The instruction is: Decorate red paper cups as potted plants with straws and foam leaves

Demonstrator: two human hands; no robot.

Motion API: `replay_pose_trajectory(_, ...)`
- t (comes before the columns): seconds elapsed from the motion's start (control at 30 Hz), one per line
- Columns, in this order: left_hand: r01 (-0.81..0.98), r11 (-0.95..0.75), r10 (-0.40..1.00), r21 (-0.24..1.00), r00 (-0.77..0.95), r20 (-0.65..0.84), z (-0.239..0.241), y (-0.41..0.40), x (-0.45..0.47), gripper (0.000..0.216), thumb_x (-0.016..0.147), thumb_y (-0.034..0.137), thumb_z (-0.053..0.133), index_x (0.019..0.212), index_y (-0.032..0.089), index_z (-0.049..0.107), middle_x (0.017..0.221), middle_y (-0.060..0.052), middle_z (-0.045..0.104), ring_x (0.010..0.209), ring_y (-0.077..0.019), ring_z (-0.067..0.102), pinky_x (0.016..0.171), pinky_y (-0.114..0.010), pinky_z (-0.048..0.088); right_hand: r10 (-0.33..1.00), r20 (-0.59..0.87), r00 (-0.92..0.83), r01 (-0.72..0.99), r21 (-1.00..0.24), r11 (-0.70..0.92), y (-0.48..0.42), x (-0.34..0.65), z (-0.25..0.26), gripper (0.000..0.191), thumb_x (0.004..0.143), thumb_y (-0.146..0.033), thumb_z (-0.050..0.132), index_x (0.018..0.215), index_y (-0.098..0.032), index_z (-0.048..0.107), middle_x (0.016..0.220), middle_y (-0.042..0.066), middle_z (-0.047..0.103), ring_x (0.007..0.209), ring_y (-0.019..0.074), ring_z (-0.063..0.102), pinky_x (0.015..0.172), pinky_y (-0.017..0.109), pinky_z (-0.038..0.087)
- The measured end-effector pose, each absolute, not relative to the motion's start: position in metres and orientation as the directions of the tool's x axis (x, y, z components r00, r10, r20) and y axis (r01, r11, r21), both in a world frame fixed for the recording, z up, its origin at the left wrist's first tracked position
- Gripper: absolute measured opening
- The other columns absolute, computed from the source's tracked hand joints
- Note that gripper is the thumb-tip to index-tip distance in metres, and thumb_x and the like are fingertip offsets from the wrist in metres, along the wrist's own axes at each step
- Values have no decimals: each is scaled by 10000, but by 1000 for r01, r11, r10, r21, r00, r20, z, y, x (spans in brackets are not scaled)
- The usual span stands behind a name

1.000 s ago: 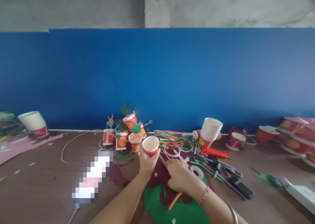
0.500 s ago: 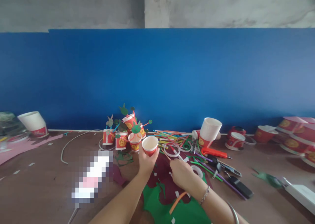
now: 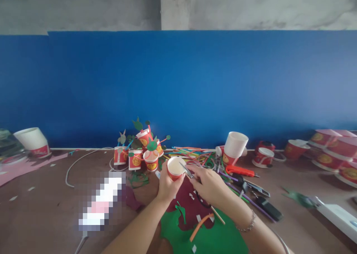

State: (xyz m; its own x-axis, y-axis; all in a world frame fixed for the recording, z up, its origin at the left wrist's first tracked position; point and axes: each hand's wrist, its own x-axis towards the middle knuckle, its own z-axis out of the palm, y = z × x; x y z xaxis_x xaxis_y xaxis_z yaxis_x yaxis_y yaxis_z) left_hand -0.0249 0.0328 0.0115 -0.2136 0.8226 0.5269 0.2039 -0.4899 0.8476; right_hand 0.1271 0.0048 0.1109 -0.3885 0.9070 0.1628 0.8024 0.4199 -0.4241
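My left hand (image 3: 169,185) is closed around a red and white paper cup (image 3: 176,166), its open mouth tilted up toward me. My right hand (image 3: 210,183) grips a pair of scissors (image 3: 190,174); the blades reach the cup's right rim, and a dark handle loop shows below the palm. Under that hand a thin wooden stick (image 3: 218,215) sticks out; whether the hand holds it too, I cannot tell. Beneath both hands lie green sheet material (image 3: 206,235) and a dark red sheet (image 3: 185,192), with an orange strip (image 3: 201,226) and white scraps on top.
Several decorated paper cups (image 3: 135,160) with green cut-outs stand behind my left hand. Coloured sticks (image 3: 186,151) lie along the blue panel (image 3: 178,86). To the right are stacked white cups (image 3: 235,146), an orange utility knife (image 3: 241,171), and keys with a black fob (image 3: 267,208).
My right hand has moved up to the cup, and the scissor blades now show at its rim. The cup has shifted slightly right. The wooden stick now shows below the right hand.
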Motion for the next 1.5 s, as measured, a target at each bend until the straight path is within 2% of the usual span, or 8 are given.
replay_pose_trajectory(0.27,251,-561,793,789,-107,599,3,30,-22,498,681,107,638,1150,189,493,1089,-85,574,1023,-239,579,910,-385,460,884,193,-426,739,-489,463,10,123,107,294,713,-116,452,850,-202,698,550,-19,544,505,113,425,536,217,296)
replay_pose_trajectory(0.57,167,-575,804,801,-65,591,5,29,-21,523,672,48,600,1156,200,468,1091,-71,557,1034,-225,567,908,-371,461,917,152,-369,661,-651,374,16,121,91,319,702,-135,469,896,-173,719,493,-43,456,477,95,356,482,213,248)
replay_pose_trajectory(0.87,218,-574,793,789,-90,602,11,28,-23,525,711,157,652,1193,193,448,1136,-93,552,1062,-241,557,916,-393,451,910,-101,-403,193,-981,-23,29,119,90,426,703,-281,587,1081,-114,692,477,-56,419,437,76,306,466,220,250)
replay_pose_trajectory(1.03,276,-597,775,753,-46,631,13,28,-22,533,690,66,601,1182,208,452,1115,-74,562,1054,-226,553,931,-391,443,919,33,-393,456,-861,226,26,121,90,400,708,-180,538,1073,-152,698,476,-73,332,466,78,262,483,218,215)
replay_pose_trajectory(1.17,330,-630,754,703,42,655,11,26,-21,542,681,39,583,1180,219,465,1130,-73,567,1070,-231,552,942,-391,439,876,174,-450,686,-561,464,16,127,100,357,704,-88,458,905,-193,733,542,-24,488,515,95,355,527,235,244)
replay_pose_trajectory(1.23,332,-639,746,694,49,664,10,26,-21,545,682,43,586,1185,217,467,1144,-77,564,1086,-236,547,954,-395,433,870,185,-456,688,-546,477,15,128,101,339,696,-77,449,842,-188,734,554,-17,509,522,95,366,530,239,245)
replay_pose_trajectory(1.37,311,-618,755,722,-20,655,12,26,-20,526,697,75,604,1189,207,471,1124,-77,581,1057,-230,566,930,-389,452,915,-29,-402,387,-911,141,24,125,92,330,693,-199,552,973,-141,717,468,-56,438,445,74,321,470,220,229)
replay_pose_trajectory(1.5,311,-602,771,735,-12,637,13,25,-18,483,714,101,607,1171,214,502,1100,-76,613,1031,-235,591,910,-401,470,917,-224,-330,3,-972,-236,32,121,84,413,649,-275,632,1015,-94,695,448,-56,461,390,60,321,406,208,219)
